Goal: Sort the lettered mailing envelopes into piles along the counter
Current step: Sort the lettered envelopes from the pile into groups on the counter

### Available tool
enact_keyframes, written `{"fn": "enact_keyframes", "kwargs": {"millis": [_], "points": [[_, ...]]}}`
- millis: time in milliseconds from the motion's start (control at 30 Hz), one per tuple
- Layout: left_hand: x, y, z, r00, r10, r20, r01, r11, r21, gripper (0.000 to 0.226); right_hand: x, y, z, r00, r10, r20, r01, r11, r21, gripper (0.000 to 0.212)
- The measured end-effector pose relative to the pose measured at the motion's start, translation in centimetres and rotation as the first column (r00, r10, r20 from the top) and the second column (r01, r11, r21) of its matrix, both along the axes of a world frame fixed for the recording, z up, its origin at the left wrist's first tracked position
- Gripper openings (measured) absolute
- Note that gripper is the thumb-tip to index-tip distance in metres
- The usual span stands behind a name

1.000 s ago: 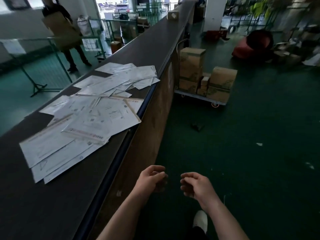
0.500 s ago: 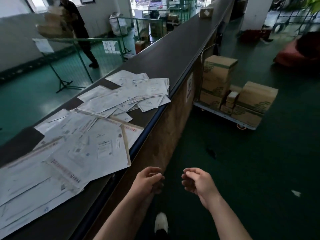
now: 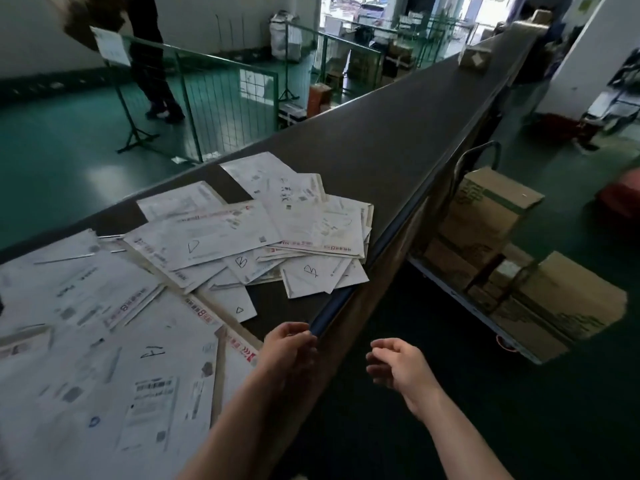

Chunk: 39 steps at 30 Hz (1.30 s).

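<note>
Many envelopes (image 3: 194,271) lay overlapped and unsorted on the dark bench (image 3: 391,140), likely a dumped intake heap. Handwritten marks legible: "B" (image 3: 310,270) twice, "D" (image 3: 193,245), "H" (image 3: 152,351). Left hand (image 3: 289,348) and right hand (image 3: 398,367) hung loosely curled and empty just off the near edge, probably poised to pick.

Green floor (image 3: 62,161), green wire fence (image 3: 221,98) beyond the long dark counter (image 3: 398,140), trolley (image 3: 512,344) of cardboard boxes (image 3: 485,206) beside the counter, white wall (image 3: 214,19) behind the fence, daylight at far doorway.
</note>
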<state>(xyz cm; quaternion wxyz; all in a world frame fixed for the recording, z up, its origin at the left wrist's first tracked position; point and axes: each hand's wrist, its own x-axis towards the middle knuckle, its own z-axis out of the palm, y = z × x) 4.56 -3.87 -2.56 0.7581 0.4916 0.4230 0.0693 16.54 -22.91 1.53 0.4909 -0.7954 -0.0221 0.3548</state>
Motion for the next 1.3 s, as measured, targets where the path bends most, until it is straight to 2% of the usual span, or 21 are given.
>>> {"fn": "enact_keyframes", "kwargs": {"millis": [100,267,433,567,667,733,867,967,1033,1067,1133,1200,1300], "points": [[3.4,2.9,-0.9,0.995,0.103,-0.014,-0.103,0.995,0.009,0.019,4.2,3.9,-0.3,0.997,-0.011,-0.077,0.012,1.0,0.016,0.014],[8.5,4.7,-4.5,0.983,0.173,-0.068,-0.176,0.984,-0.038,0.026,10.9,9.6,-3.8,0.972,0.007,-0.235,0.001,0.999,0.034,0.012],[15.3,5.9,-6.4,0.932,0.326,-0.155,-0.339,0.939,-0.06,0.035,19.3,14.8,-7.2,0.931,0.134,-0.339,-0.117,0.991,0.072,0.014],[18.9,6.1,-6.8,0.843,0.429,-0.324,-0.433,0.899,0.063,0.054,24.3,18.0,-8.3,0.873,0.173,-0.456,-0.162,0.985,0.064,0.011],[21.7,6.1,-6.9,0.762,0.517,-0.39,-0.519,0.848,0.11,0.057,26.9,19.6,-9.1,0.777,0.166,-0.608,-0.153,0.986,0.073,0.013],[22.8,5.9,-7.1,0.748,0.52,-0.413,-0.507,0.849,0.15,0.058,27.3,19.8,-9.7,0.728,0.136,-0.672,-0.12,0.99,0.07,0.016],[25.1,5.5,-7.5,0.698,0.475,-0.536,-0.371,0.88,0.296,0.059,28.6,20.1,-10.7,0.633,0.122,-0.765,-0.115,0.991,0.063,0.013],[25.6,5.3,-7.0,0.672,0.474,-0.569,-0.338,0.88,0.333,0.058,29.7,21.0,-11.2,0.655,0.115,-0.747,-0.095,0.993,0.07,0.015],[25.8,5.0,-6.7,0.689,0.479,-0.544,-0.393,0.877,0.274,0.062,30.4,22.3,-11.2,0.709,0.14,-0.691,-0.12,0.99,0.078,0.013],[25.6,4.8,-6.5,0.704,0.509,-0.495,-0.472,0.857,0.209,0.065,30.6,23.1,-11.1,0.737,0.162,-0.656,-0.146,0.986,0.079,0.009],[25.0,4.4,-5.9,0.719,0.614,-0.327,-0.642,0.766,0.026,0.06,30.8,24.3,-10.6,0.765,0.235,-0.6,-0.226,0.97,0.091,0.008],[23.7,4.3,-4.8,0.674,0.717,-0.177,-0.738,0.657,-0.151,0.047,29.9,24.4,-9.8,0.723,0.35,-0.595,-0.353,0.928,0.118,0.01],[19.9,4.1,-3.4,0.579,0.815,0.035,-0.74,0.543,-0.397,0.037,26.6,22.4,-7.9,0.541,0.541,-0.644,-0.558,0.804,0.206,0.007]]}}
